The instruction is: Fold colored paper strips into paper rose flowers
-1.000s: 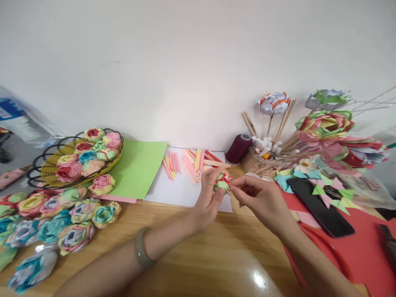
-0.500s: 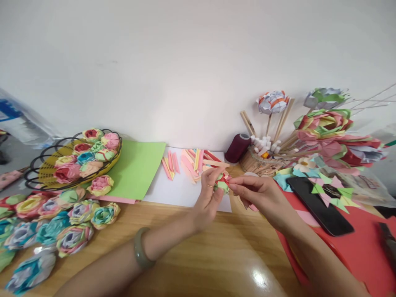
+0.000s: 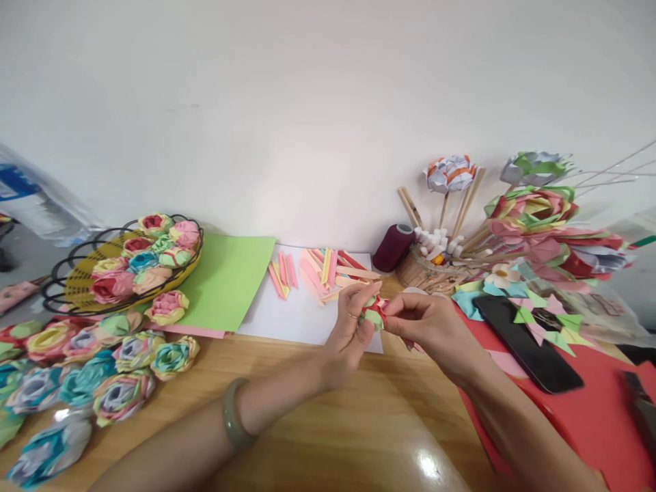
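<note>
Between my hands, above the table's middle, is a small green and red paper flower (image 3: 374,316). My left hand (image 3: 352,331) is closed round its left side, with a ring on one finger and a bangle on the wrist. On the flower's right side, my right hand (image 3: 428,328) pinches the red folded paper between thumb and fingertips. Folded paper strips (image 3: 328,270) in pink, yellow and red lie on a white sheet (image 3: 287,326) just behind my hands.
At left, a yellow basket (image 3: 76,283) holds paper flowers, with several more in front. Green paper (image 3: 225,273) lies beside it. A purple thread spool (image 3: 393,247), a stick-filled pot (image 3: 430,275), large paper flowers (image 3: 533,208), a phone (image 3: 530,345) and red paper (image 3: 599,410) are at right.
Both hands and the paper flower have shifted slightly to the right. The flower has turned a little, and its green side shows more.
</note>
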### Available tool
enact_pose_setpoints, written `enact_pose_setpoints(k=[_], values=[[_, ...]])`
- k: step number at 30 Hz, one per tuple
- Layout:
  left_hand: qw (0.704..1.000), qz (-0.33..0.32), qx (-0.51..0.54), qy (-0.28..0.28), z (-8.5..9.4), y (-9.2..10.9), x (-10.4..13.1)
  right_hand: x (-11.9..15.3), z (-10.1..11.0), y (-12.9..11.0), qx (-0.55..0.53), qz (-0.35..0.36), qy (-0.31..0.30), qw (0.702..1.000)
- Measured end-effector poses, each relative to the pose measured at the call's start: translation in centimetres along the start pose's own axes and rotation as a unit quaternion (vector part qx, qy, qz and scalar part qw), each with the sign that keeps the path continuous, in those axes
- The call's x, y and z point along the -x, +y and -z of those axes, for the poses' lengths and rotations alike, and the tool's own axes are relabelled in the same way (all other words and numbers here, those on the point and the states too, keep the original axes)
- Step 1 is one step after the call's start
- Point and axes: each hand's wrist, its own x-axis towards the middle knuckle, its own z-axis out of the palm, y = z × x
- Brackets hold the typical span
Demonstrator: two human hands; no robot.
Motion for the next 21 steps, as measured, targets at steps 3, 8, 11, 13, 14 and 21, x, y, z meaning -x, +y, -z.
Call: enact_pose_setpoints(k=[3, 8, 11, 13, 14, 21], values=[[1.000, 0.003, 0.000, 0.008, 0.0, 0.1, 0.0, 0.0, 0.0, 0.2, 0.003, 0.011, -0.001, 1.000], [0.999, 0.023, 0.003, 0.022, 0.1, 0.1, 0.0, 0.0, 0.0, 0.3, 0.017, 0.016, 0.023, 0.999], [1.000, 0.016, 0.003, 0.018, 0.1, 0.0, -0.1, 0.0, -0.3, 0.0, 0.030, 0.004, 0.031, 0.999], [1.000, 0.013, 0.009, 0.012, 0.0, -0.1, -0.1, 0.0, -0.6, 0.0, 0.034, 0.005, 0.040, 0.999], [1.000, 0.014, 0.016, 0.009, 0.1, -0.1, -0.1, 0.0, -0.7, 0.0, 0.033, 0.007, 0.046, 0.998], [0.984, 0.102, 0.142, 0.029, 0.1, 0.3, -0.2, 0.2, -1.0, -0.2, 0.028, 0.009, 0.064, 0.998]])
